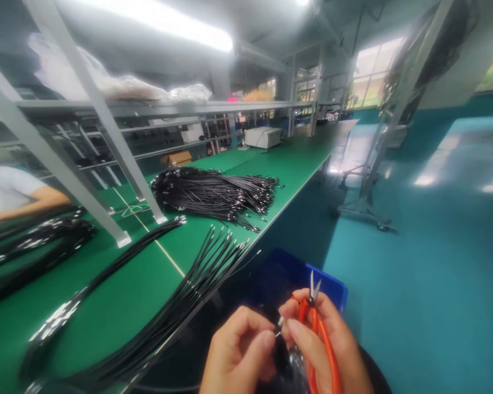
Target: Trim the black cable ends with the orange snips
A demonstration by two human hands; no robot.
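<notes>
Green bench [139, 295] is loaded w/ black cables. Big pile of cables [205, 194] is heaped nr its long front edge; closer in, loose bunch of cables [168, 317] is laid along that same edge, pale-tipped ends fanned out. Blue bin [332, 282] is set just off the front edge, prob lower than the top.

Both hands are held off the front edge, nr the bin. By R hand [345, 339] the scissors [314, 320] are gripped, blades up & slightly parted. L hand [238, 350] is drawn to a narrow pinch; whether anything's gripped in it can't be told. Small pale piece [281, 321] is kept btwn the two sets of fingertips.

Risks: bunch could be dragged over the edge if ends are snagged by a forearm. Fingertips could be nicked if handles get squeezed by accident, b/c blades are parted. Piece could be dropped & lost if pinch is loosened.

Looks: scissors are orange-handled, w/ bare grey blades & dark pivot. Piece is tiny, whitish, blurred; exact shape can't be made out.
</notes>
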